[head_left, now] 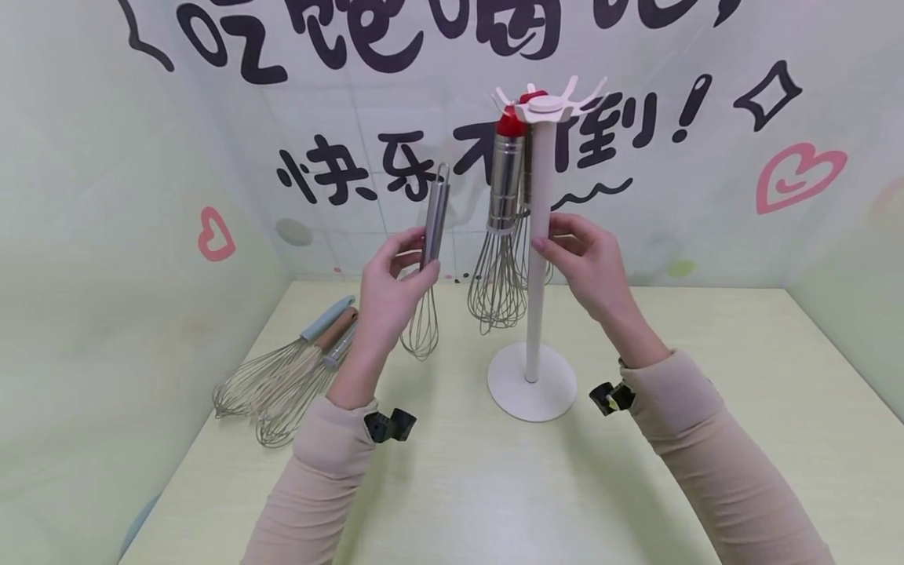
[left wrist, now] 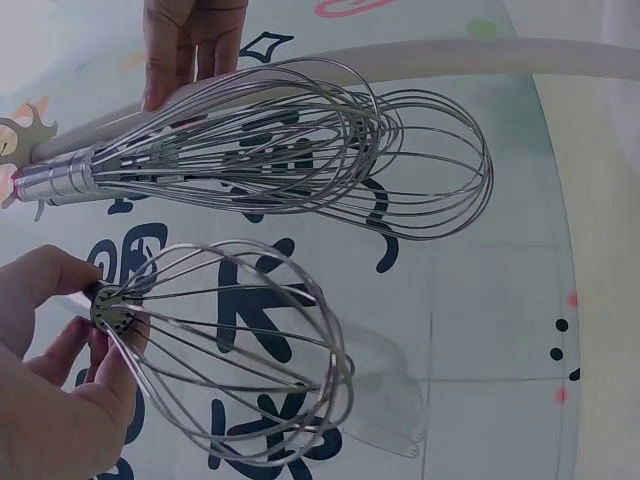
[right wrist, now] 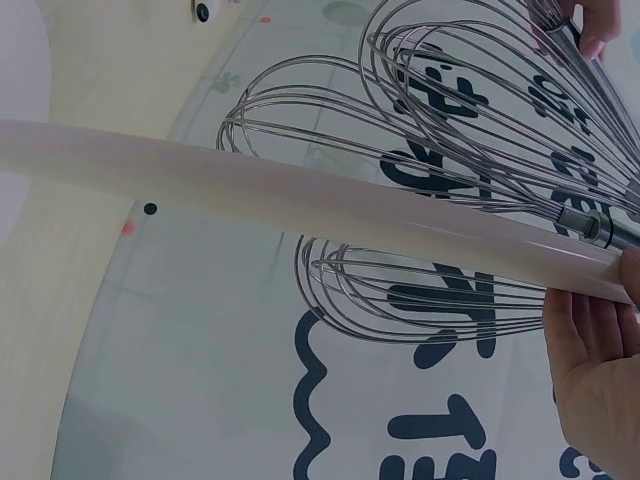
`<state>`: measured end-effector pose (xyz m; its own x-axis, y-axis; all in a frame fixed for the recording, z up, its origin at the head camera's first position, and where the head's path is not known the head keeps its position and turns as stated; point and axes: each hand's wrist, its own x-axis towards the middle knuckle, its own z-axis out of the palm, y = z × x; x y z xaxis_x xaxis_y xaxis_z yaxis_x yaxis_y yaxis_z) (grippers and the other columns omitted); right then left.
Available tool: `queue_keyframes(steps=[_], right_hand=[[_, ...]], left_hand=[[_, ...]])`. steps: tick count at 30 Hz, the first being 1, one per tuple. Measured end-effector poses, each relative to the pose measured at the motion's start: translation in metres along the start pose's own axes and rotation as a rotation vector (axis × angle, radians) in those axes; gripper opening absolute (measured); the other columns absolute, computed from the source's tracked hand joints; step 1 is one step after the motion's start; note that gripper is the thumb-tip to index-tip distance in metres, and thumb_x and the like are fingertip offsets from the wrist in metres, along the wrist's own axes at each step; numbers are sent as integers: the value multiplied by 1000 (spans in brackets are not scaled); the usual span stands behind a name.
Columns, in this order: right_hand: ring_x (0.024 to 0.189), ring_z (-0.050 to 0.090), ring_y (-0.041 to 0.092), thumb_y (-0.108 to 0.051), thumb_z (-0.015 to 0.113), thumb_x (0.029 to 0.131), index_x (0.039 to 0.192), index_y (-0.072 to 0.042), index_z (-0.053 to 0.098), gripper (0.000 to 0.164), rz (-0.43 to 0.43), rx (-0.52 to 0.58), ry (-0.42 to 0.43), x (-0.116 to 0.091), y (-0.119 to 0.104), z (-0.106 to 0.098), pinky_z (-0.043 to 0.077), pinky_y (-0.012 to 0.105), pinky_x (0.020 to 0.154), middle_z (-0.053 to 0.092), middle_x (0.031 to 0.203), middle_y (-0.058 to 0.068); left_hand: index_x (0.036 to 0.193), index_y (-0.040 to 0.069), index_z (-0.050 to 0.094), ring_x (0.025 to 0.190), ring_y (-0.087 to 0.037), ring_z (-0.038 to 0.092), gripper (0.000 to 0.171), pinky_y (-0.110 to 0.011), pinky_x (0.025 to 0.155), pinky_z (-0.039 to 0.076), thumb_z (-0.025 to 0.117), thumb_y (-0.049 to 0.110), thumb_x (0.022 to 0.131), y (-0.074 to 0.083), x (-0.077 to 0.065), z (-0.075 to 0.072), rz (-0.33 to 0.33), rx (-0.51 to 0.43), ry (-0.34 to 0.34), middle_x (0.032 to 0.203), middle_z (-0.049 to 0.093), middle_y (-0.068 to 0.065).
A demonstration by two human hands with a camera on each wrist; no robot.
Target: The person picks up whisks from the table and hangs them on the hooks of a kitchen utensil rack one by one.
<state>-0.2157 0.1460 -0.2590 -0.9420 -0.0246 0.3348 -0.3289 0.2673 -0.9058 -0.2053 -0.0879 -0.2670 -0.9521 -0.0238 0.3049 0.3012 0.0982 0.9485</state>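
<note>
My left hand (head_left: 397, 286) holds a steel whisk (head_left: 436, 216) upright by its handle, wires down, a little above the table. To its right stands a white rack (head_left: 541, 306) with a round base and curved hooks at the top. My right hand (head_left: 589, 263) grips the rack's post between thumb and fingers. Red-topped steel whisks (head_left: 504, 188) hang from the hooks, one partly hidden behind the post. In the left wrist view, the wire loops of the held whisk (left wrist: 240, 350) point away from the fingers, apart from the hanging whisks (left wrist: 290, 150).
On the left of the table (head_left: 452, 486) lie several whisks side by side, among them one with a blue handle (head_left: 328, 318) and one with a brown handle (head_left: 337, 329). A printed backdrop (head_left: 339, 235) with large lettering stands behind the table.
</note>
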Motion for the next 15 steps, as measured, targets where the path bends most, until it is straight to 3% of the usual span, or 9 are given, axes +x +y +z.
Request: queue_keyframes(steps=[6, 15], right_hand=[[89, 63, -6, -9, 60, 92, 123, 4, 58, 33, -10, 19, 16, 1, 0, 2, 53, 28, 96, 59, 97, -12], [89, 62, -4, -12, 62, 92, 120, 3, 60, 32, -6, 2, 40, 0, -2, 7, 54, 18, 86, 63, 107, 6]], left_hand=[[132, 7, 53, 108, -17, 57, 48, -23, 98, 51, 62, 0, 86, 8, 1, 3, 33, -7, 0, 123, 57, -11], [132, 7, 54, 105, -16, 57, 47, -23, 99, 51, 62, -1, 86, 18, 0, 7, 85, -25, 4, 118, 56, -10]])
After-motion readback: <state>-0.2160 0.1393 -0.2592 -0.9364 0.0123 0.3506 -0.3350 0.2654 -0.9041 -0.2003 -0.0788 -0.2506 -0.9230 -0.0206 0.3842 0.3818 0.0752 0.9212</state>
